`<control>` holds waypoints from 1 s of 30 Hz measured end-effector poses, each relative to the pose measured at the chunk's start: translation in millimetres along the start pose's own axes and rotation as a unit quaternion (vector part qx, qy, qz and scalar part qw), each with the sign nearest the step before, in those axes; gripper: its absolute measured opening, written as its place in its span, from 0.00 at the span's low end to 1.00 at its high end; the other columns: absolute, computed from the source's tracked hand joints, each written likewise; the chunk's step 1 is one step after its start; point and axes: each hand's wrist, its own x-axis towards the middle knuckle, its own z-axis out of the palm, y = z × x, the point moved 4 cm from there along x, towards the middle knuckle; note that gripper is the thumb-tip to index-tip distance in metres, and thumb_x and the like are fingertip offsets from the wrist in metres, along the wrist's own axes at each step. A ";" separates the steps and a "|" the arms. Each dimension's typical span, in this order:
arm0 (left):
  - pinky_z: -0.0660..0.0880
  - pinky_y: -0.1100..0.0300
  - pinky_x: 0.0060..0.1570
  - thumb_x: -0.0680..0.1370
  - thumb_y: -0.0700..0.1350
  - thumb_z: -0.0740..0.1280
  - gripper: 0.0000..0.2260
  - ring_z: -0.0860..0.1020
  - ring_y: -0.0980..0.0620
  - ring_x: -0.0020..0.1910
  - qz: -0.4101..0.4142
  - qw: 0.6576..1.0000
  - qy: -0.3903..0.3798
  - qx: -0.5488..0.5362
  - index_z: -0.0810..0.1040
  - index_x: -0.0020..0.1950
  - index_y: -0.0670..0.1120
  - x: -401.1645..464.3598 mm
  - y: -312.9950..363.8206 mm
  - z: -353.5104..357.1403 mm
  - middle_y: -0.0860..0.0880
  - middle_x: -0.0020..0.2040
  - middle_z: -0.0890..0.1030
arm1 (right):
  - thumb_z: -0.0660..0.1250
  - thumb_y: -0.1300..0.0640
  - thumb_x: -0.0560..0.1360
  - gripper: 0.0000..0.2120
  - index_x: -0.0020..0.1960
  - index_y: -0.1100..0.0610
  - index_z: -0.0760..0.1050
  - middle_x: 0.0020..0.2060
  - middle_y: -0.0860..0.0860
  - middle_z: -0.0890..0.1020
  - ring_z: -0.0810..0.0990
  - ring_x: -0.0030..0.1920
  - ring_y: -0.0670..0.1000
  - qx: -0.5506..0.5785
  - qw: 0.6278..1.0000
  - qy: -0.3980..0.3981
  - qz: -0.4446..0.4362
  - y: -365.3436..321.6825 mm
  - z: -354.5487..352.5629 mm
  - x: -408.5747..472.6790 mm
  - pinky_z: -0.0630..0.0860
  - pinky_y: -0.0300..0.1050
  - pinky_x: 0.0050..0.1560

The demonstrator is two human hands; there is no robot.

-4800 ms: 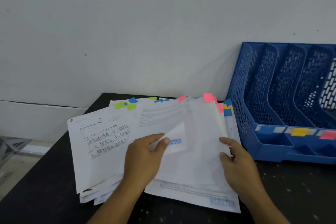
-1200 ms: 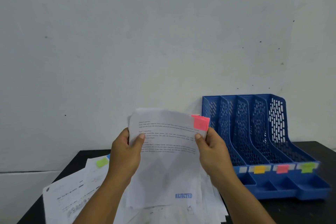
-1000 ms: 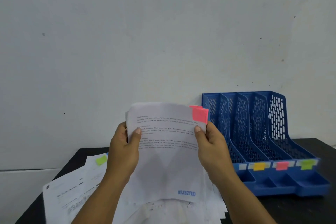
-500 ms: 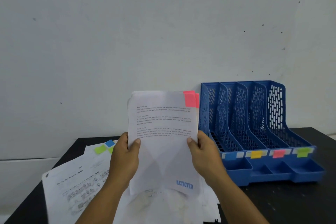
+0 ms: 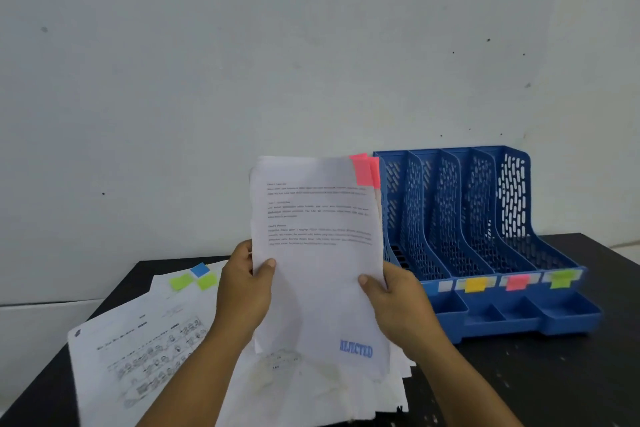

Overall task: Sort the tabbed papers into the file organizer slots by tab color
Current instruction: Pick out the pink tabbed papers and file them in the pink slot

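I hold a small bundle of white papers (image 5: 317, 253) upright in front of me, with pink tabs (image 5: 365, 170) at the top right corner and a blue "REJECTED" stamp near the bottom. My left hand (image 5: 242, 291) grips its left edge and my right hand (image 5: 398, 302) grips its right edge, thumbs on the front. To the right stands the blue file organizer (image 5: 485, 239) with several slots; its front bears a yellow label (image 5: 476, 284), a pink label (image 5: 516, 282) and a green label (image 5: 562, 277). The leftmost label is hidden behind my right hand.
A loose pile of papers (image 5: 145, 343) lies on the black table (image 5: 554, 374) to the left and under the held bundle, showing green tabs (image 5: 192, 281) and a blue tab (image 5: 200, 269). A white wall stands close behind the table.
From the pile I lifted the pink-tabbed sheets upright. Over the last second both hands slid down their edges, so the bundle stands higher above them.
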 end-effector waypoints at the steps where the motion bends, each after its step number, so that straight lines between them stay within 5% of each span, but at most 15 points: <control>1: 0.75 0.59 0.46 0.78 0.42 0.65 0.11 0.79 0.57 0.49 0.005 1.000 -0.007 0.004 0.72 0.56 0.57 1.6 3.4 4.9 0.60 0.48 0.80 | 0.64 0.54 0.80 0.09 0.58 0.51 0.79 0.47 0.45 0.85 0.83 0.46 0.47 0.008 1.000 0.013 -0.005 0.0 -6.1 -0.7 0.83 0.46 0.45; 5: 0.74 0.62 0.45 0.78 0.44 0.67 0.16 0.79 0.60 0.47 0.024 0.998 -0.047 0.014 0.71 0.65 0.53 3.7 20.7 36.8 0.61 0.47 0.79 | 0.64 0.55 0.80 0.08 0.57 0.50 0.79 0.46 0.44 0.85 0.84 0.46 0.45 0.030 0.997 0.074 -0.024 1.2 -39.3 -6.4 0.83 0.45 0.46; 8: 0.75 0.55 0.55 0.77 0.48 0.69 0.24 0.77 0.53 0.56 0.040 0.995 -0.080 0.035 0.67 0.71 0.54 0.3 33.4 69.9 0.55 0.59 0.78 | 0.64 0.55 0.80 0.08 0.56 0.49 0.80 0.45 0.43 0.85 0.84 0.45 0.44 0.032 0.991 0.126 -0.033 4.0 -73.6 -9.6 0.82 0.46 0.46; 13: 0.69 0.60 0.59 0.77 0.52 0.68 0.27 0.72 0.54 0.64 0.097 0.987 -0.124 0.025 0.63 0.74 0.55 -12.7 52.8 129.5 0.55 0.69 0.71 | 0.64 0.54 0.79 0.05 0.50 0.49 0.79 0.43 0.45 0.85 0.84 0.44 0.47 0.050 0.969 0.240 -0.031 10.6 -143.6 -15.2 0.82 0.49 0.44; 16: 0.69 0.56 0.65 0.77 0.53 0.67 0.26 0.70 0.55 0.66 0.140 0.976 -0.159 0.043 0.64 0.73 0.53 -22.6 57.2 161.8 0.54 0.70 0.69 | 0.64 0.54 0.80 0.06 0.46 0.49 0.78 0.41 0.44 0.84 0.83 0.42 0.47 0.038 0.947 0.316 -0.035 8.1 -186.0 -20.0 0.78 0.43 0.37; 21: 0.64 0.63 0.62 0.78 0.52 0.66 0.21 0.67 0.60 0.63 0.246 0.936 -0.213 0.134 0.69 0.70 0.52 -38.0 61.6 210.9 0.56 0.66 0.70 | 0.63 0.50 0.78 0.08 0.44 0.51 0.76 0.41 0.47 0.82 0.82 0.41 0.52 -0.039 0.916 0.399 -0.029 6.8 -248.0 -13.5 0.82 0.54 0.41; 30: 0.60 0.55 0.71 0.79 0.61 0.58 0.26 0.61 0.50 0.73 0.305 0.851 -0.280 0.324 0.64 0.74 0.51 -37.5 48.7 270.5 0.52 0.75 0.64 | 0.58 0.53 0.80 0.09 0.46 0.53 0.75 0.42 0.50 0.80 0.79 0.41 0.54 -0.174 0.893 0.414 -0.040 6.5 -282.7 38.4 0.78 0.49 0.41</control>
